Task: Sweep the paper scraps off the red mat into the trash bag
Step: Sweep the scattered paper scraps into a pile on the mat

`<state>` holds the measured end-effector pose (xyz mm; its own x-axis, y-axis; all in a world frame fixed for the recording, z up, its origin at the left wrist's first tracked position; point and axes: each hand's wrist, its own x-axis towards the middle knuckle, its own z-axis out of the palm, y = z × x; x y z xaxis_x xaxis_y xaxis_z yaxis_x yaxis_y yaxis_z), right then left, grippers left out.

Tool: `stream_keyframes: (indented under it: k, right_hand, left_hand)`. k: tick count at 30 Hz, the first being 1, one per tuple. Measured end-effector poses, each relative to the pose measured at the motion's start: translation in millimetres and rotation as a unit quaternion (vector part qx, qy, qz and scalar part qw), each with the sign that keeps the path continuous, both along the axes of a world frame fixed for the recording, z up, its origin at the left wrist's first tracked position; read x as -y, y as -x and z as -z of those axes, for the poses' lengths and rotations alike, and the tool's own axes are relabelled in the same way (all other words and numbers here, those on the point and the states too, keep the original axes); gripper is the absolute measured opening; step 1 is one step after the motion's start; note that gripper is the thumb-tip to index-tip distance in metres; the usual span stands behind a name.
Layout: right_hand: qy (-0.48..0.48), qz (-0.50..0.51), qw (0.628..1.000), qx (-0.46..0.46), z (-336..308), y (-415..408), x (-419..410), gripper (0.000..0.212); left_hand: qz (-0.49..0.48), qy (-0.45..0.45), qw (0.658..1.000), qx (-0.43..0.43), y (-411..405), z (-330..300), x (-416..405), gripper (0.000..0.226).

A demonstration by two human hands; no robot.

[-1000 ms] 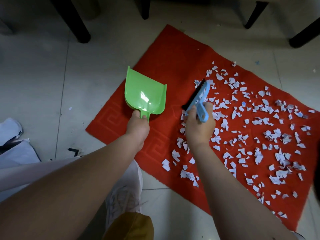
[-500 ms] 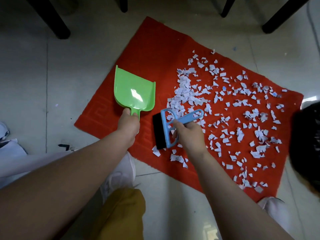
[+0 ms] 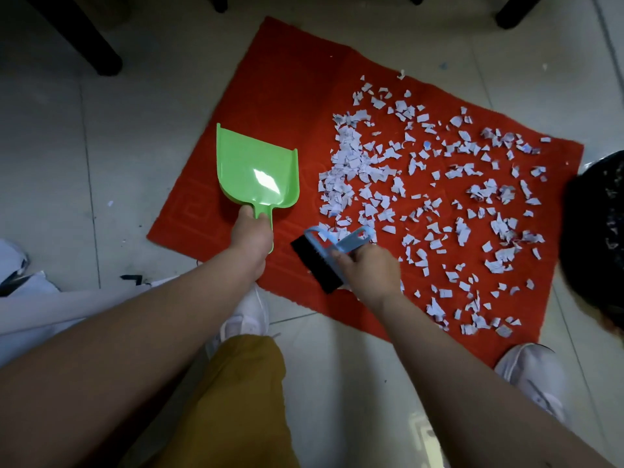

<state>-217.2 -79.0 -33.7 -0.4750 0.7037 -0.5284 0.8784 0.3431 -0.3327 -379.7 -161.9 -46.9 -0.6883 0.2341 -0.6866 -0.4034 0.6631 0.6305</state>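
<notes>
Left hand (image 3: pixel 252 236) grips the green dustpan (image 3: pixel 257 170), right hand (image 3: pixel 366 270) holds the blue brush (image 3: pixel 324 261) at the red mat's (image 3: pixel 287 79) near edge, paper scraps (image 3: pixel 439 197) strewn rightward; next, I'd say, herd them panward.

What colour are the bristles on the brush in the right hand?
Black, on a light blue frame; the head view shows the brush best, gripped by the right hand.

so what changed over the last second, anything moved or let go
The right hand swung the blue brush from raised among the paper scraps down to the near edge of the red mat, bristles now low. Scraps by the near edge were pushed up into a denser pile beside the green dustpan. The left hand holds the dustpan as before; nothing released.
</notes>
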Motion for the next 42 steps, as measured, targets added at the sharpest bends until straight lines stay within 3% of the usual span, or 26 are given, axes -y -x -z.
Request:
stream_keyframes:
  k: [3, 7, 12, 17, 21, 24, 28, 33, 37, 42]
  right_hand:
    - [-0.058, 0.04, 0.997, -0.027, -10, 0, -26, 0.048]
    - [-0.052, 0.043, 0.993, -0.1, -28, 3, -34, 0.047]
    - [0.028, -0.045, 0.998, -0.034, -14, -5, -10, 0.042]
    - [-0.055, -0.011, 0.998, 0.007, -6, -9, -41, 0.046]
    - [-0.088, 0.025, 0.994, -0.056, -23, -2, -70, 0.043]
    - [-0.024, 0.015, 0.995, -0.098, -32, -3, -66, 0.041]
    - [0.069, -0.059, 0.995, -0.029, -23, -14, -42, 0.038]
    - [-0.05, -0.015, 0.999, 0.015, -8, -13, -56, 0.045]
    - [-0.103, 0.035, 0.993, -0.042, -18, -6, -80, 0.044]
    - [-0.008, -0.035, 0.997, -0.068, -25, -1, -64, 0.041]
  left_hand:
    - [0.001, -0.001, 1.0, -0.003, -2, 2, -1, 0.024]
    - [0.005, 0.008, 1.0, -0.006, -4, 4, -4, 0.023]
    - [0.008, 0.009, 1.0, -0.015, -7, 4, -8, 0.021]
    - [0.003, 0.003, 1.0, -0.002, -7, 8, -6, 0.022]
    - [0.0, 0.003, 1.0, 0.0, -8, 11, -7, 0.02]
    - [0.001, 0.002, 1.0, 0.002, -10, 11, -10, 0.021]
    - [0.007, 0.007, 1.0, -0.002, -12, 11, -15, 0.022]
    - [0.005, 0.004, 1.0, -0.002, -17, 10, -16, 0.023]
    - [0.005, 0.01, 1.0, -0.011, -17, 10, -18, 0.022]
    - [0.006, 0.008, 1.0, -0.016, -18, 9, -22, 0.022]
